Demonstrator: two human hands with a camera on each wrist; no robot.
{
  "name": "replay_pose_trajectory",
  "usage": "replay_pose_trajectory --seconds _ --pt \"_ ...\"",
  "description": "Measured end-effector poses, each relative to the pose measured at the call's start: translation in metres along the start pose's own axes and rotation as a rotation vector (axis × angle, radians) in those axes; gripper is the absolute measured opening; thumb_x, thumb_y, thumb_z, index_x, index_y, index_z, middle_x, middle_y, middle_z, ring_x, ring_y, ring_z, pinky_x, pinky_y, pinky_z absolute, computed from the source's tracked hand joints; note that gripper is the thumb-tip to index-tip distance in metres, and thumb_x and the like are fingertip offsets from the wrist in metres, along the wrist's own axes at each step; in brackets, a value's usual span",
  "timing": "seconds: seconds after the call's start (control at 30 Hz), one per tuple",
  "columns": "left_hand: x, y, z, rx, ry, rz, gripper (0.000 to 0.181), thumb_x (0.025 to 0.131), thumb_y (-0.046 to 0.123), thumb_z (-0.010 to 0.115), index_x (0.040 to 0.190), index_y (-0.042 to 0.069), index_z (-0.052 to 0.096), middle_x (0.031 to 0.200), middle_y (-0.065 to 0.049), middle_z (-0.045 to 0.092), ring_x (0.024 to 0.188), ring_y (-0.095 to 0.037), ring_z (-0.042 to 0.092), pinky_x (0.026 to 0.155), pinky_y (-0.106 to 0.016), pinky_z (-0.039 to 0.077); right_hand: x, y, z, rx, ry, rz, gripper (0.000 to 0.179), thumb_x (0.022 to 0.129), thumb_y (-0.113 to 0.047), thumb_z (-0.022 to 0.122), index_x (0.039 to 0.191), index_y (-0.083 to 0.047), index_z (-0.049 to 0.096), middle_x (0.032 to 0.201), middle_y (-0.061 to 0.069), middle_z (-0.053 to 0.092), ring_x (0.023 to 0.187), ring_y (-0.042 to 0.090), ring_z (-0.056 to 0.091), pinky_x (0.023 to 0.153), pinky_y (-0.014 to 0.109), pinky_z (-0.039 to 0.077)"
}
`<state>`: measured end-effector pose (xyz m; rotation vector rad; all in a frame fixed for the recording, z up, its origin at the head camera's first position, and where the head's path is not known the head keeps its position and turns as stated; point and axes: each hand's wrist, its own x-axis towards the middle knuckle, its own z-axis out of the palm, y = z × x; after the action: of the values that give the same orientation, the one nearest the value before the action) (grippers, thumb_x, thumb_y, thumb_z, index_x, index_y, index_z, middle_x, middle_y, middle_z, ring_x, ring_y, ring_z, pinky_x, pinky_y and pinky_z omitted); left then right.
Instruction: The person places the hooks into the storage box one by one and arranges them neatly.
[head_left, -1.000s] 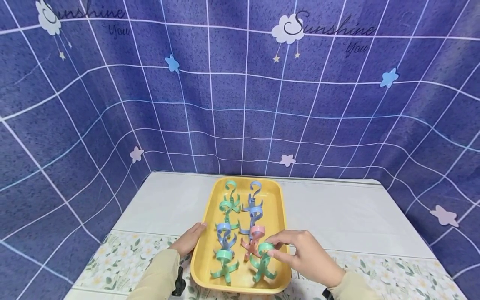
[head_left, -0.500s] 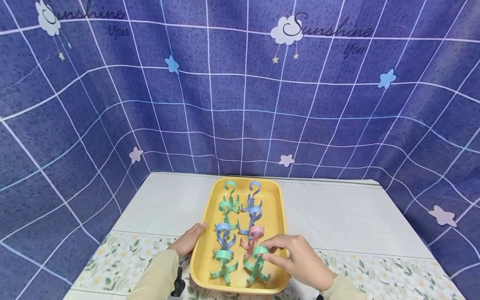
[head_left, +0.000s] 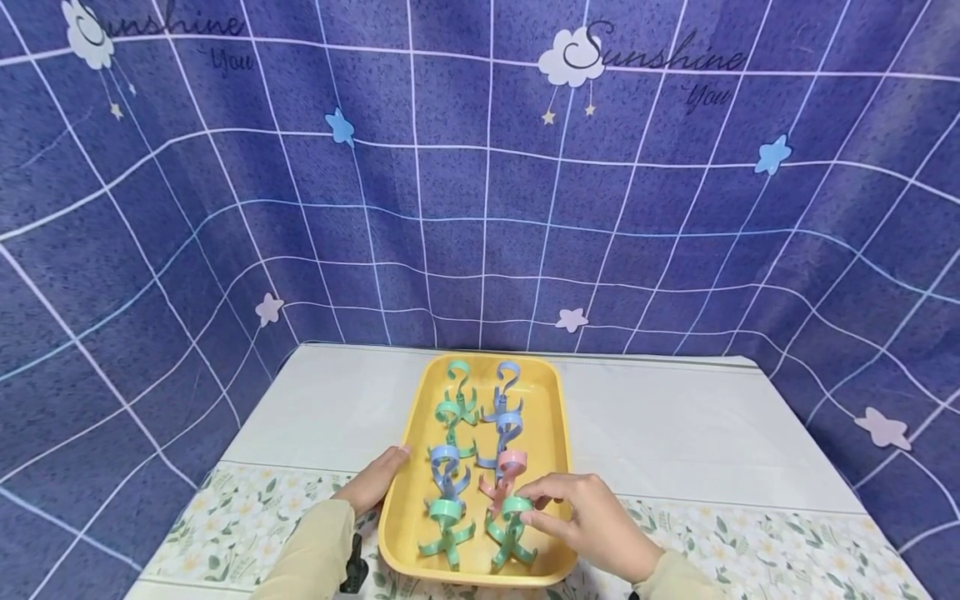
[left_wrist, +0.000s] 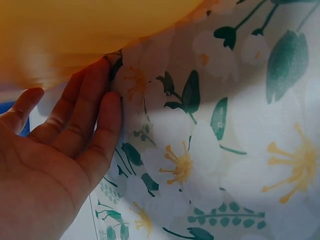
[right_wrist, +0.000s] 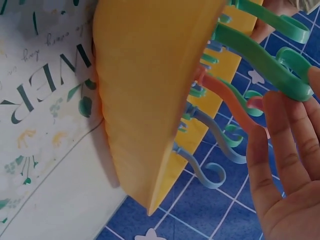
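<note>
Eight-like rows of plastic hooks with curled tops and claw-like bases stand in a yellow tray. At the tray's near right corner, my right hand pinches the curled top of a green hook between thumb and fingers. The right wrist view shows my fingers at the green curl. A pink hook stands just behind it. My left hand rests against the tray's left side. In the left wrist view, its loosely extended fingers touch the tray's outer wall.
Left of the held hook stand another green hook and a blue hook. Further back are blue hooks and green hooks. A white and floral cloth covers the table; a blue curtain hangs behind.
My right hand has moved left with the green hook, which now stands nearer the other hooks. My left hand has stayed at the tray's side.
</note>
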<state>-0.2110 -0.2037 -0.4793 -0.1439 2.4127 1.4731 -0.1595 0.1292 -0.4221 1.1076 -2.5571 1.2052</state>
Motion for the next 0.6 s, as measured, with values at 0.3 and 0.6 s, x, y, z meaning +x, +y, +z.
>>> replay_pose_trajectory --seconds 0.3,0.6 --pt "0.0014 -0.0007 0.0001 -0.015 -0.008 0.008 0.054 0.112 0.044 0.031 0.137 -0.001 0.047 0.099 -0.01 0.064 0.084 -0.021 0.065 0.079 -0.037 0.056 -0.003 0.0027 0.0012 0.018 -0.01 0.017 0.015 0.097 -0.027 0.072 0.108 -0.019 0.077 0.1 -0.011 0.074 0.086 0.0 0.064 0.073 0.026 0.056" --pt "0.0009 -0.0005 -0.0001 -0.002 -0.01 0.009 0.054 0.112 0.044 0.03 0.137 -0.002 0.046 0.101 -0.01 0.064 0.087 -0.021 0.065 0.084 -0.039 0.055 -0.0058 0.0028 0.0004 0.004 -0.02 0.014 0.017 0.096 -0.028 0.073 0.111 -0.021 0.077 0.104 -0.011 0.074 0.091 0.005 0.067 0.078 0.031 0.058"
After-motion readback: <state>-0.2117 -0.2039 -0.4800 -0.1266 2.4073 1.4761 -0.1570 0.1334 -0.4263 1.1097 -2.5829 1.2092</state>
